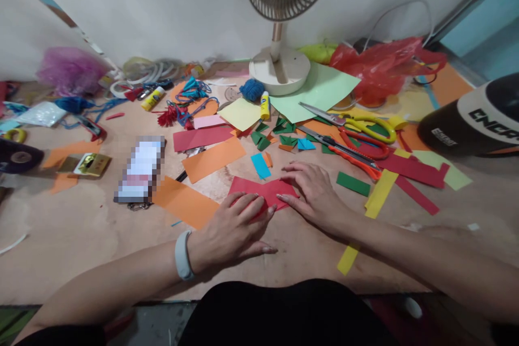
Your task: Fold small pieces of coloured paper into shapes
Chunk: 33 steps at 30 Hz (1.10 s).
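A piece of red paper (263,188) with folded edges lies on the table before me. My left hand (237,224) rests palm down on its left part, fingers stretched over the paper and thumb out to the side. On the paper's right end lie the fingertips and thumb of my right hand (314,192), spread apart. Both hands hide parts of the red paper. Just beyond it are a small blue paper strip (260,166) and several folded green paper pieces (260,140). An orange paper sheet (184,203) lies left of my left hand.
Scissors (348,119) and a box cutter (348,155) lie beyond my right hand. A yellow strip (380,194) passes beneath my right forearm. The phone (141,169) is at left, a fan (279,73) at the back, a large black-and-white cup (474,116) at right.
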### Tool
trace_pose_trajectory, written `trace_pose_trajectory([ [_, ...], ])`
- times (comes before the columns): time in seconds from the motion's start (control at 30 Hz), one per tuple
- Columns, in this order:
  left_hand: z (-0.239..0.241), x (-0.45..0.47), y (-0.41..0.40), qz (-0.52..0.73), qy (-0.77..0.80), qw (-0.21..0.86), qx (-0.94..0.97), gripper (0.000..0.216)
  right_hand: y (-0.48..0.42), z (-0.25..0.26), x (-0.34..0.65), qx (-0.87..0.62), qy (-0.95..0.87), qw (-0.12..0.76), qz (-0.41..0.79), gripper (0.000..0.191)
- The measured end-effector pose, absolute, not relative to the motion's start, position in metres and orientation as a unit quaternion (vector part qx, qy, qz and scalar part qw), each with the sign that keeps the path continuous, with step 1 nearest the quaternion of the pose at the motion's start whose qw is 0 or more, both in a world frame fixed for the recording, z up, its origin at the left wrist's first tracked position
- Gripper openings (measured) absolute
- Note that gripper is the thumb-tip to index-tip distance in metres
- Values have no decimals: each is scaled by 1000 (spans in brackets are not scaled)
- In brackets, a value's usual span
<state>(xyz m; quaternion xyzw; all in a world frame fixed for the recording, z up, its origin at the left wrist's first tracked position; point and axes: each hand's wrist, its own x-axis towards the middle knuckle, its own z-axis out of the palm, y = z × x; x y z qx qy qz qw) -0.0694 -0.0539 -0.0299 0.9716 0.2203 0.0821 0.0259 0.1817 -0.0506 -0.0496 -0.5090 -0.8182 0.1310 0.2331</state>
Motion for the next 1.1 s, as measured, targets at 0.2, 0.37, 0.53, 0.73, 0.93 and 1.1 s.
trace_pose_trajectory([
  [0.2,-30,-73,-55,88,211,20,973,70,-53,-50,192,-516,-824,202,115,36],
  [0.37,-28,-79,-58,93,215,18,972,67,-52,-51,196,-513,-826,202,118,36],
  [0.53,-29,-80,-57,95,212,23,972,67,-49,-48,192,-511,-817,238,124,42],
  [0.73,-33,-79,-54,126,208,4,970,66,-37,-58,173,-534,-813,221,68,74],
  [0.93,-36,-82,-55,109,211,14,971,68,-31,-57,184,-541,-807,237,13,50],
  [1.1,-33,-91,-44,107,196,-4,975,67,-47,-32,184,-433,-852,266,129,15],
])
